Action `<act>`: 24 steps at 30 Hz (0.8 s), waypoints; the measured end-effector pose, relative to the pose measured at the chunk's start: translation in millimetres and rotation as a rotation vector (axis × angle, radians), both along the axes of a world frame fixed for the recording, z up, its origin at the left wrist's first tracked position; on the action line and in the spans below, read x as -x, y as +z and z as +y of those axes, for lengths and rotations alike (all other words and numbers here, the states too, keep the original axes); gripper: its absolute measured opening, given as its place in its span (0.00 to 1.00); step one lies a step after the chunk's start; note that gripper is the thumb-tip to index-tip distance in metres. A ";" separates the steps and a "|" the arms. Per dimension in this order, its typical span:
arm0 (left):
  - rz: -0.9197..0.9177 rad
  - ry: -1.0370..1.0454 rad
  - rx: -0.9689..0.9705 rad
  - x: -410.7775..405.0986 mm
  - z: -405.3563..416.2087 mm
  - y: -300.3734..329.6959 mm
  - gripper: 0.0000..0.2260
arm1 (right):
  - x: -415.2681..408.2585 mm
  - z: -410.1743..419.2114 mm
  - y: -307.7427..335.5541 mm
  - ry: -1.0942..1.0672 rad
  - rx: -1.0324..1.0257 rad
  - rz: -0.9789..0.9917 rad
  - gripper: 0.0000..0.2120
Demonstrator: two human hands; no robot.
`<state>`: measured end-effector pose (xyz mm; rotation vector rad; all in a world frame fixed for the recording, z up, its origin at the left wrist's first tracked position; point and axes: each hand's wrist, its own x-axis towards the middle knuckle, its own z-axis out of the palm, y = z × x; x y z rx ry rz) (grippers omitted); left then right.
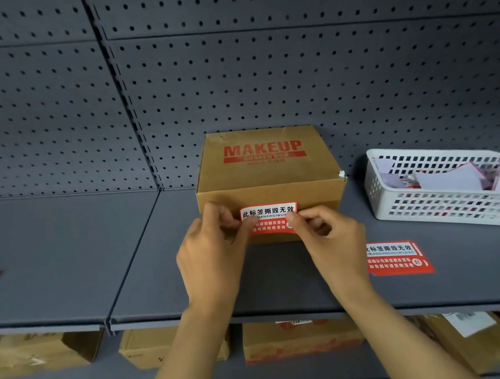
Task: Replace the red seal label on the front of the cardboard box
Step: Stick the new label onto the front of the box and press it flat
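Red seal label: on box front, both hands at its ends

Red seal label [270,219] on cardboard box [267,173] front, grey shelf [59,266]. Left hand [211,253] and right hand [330,235] pinch its ends. Second label [397,258] lies right; white basket [449,188] beyond.

You read "MAKEUP" in red on top of the cardboard box [265,161]. The red seal label [270,218] on its front says "此标签撕毁无效", as does the loose label [397,258] lying near right on the shelf.

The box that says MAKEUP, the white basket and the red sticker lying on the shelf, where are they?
cardboard box [266,167], head view, top.
white basket [440,209], head view, front wall.
red sticker [397,258], head view, middle.
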<state>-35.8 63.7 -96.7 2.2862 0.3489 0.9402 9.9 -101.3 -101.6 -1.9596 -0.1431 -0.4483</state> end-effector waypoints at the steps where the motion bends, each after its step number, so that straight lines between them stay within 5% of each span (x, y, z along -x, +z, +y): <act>1: -0.004 0.003 -0.007 -1.0 0.5 -1.2 0.18 | -0.9 0.1 -0.5 -0.008 -0.003 0.000 0.10; 13: 0.028 0.021 -0.119 -2.7 12.4 0.7 0.19 | -2.6 -5.5 6.2 -0.152 0.381 -0.221 0.15; 18: -0.154 0.036 -0.230 0.4 18.9 6.8 0.15 | -2.8 -16.2 8.3 -0.158 0.445 -0.254 0.26; 24: -0.057 -0.139 -0.286 -16.3 22.0 15.0 0.27 | 2.7 14.3 21.2 -0.191 0.594 -0.278 0.33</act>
